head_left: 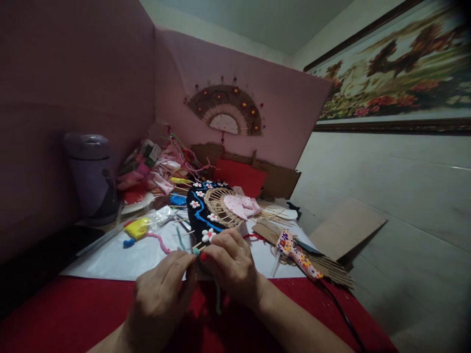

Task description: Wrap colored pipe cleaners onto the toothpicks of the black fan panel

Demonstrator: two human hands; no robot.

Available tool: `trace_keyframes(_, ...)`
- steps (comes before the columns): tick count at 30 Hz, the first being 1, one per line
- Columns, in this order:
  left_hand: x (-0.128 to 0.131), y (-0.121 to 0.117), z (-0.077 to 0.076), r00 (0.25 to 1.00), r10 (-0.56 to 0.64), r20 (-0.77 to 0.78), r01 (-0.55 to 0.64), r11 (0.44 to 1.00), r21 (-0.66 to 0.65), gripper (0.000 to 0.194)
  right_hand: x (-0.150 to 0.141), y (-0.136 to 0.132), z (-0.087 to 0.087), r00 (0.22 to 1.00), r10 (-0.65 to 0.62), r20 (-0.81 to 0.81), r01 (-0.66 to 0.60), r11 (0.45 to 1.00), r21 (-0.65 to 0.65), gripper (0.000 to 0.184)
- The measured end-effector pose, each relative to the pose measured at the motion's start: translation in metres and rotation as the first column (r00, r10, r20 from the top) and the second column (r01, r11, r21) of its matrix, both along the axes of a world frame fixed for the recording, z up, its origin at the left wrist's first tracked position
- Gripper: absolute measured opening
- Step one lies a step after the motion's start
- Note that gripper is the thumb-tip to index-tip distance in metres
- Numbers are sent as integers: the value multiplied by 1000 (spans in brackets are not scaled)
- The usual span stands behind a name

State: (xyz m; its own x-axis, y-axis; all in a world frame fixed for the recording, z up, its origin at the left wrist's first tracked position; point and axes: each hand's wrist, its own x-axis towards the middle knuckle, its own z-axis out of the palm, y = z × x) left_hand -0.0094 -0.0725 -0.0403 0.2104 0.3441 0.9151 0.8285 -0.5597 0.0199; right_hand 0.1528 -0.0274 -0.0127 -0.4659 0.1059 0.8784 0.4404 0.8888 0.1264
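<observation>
A half-round black fan (195, 215) with white felt-like flowers, a blue wavy line and thin wooden sticks lies in front of me. Its woven inner part surrounds a pink dotted piece of cloth (235, 206). At its near edge my left hand (162, 289) pinches a teal fuzzy strand (196, 251) by a stick's tip. My right hand (235, 267) has its fingers curled over the fan's near end, close to the left fingertips. A small red spot shows at the right thumb. A teal length (218, 299) hangs below the hands.
A flowered glue gun (300, 255) with a black cord lies right, on corrugated cardboard (331, 268). Left stand a purple flask (91, 181), a yellow clay packet (137, 228) and a heap of pink cloth (165, 169). A finished fan (228, 100) hangs on the pink board behind.
</observation>
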Motion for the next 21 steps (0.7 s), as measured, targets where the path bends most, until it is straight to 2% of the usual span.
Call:
trace_keyframes(8, 1, -4, 7, 996, -27, 85, 30, 999, -40, 12, 0, 0, 0, 1000, 2, -5, -2, 1000, 7, 6)
trace_keyframes(13, 0, -2, 7, 999, -3, 48, 3, 1000, 1, 13, 0, 0, 0, 1000, -5, -13, 5, 1000, 15, 6)
trace_keyframes(21, -1, 0, 4, 1000, 20, 25, -19, 1000, -4, 14, 0, 1, -1, 1000, 10, -11, -10, 1000, 17, 4)
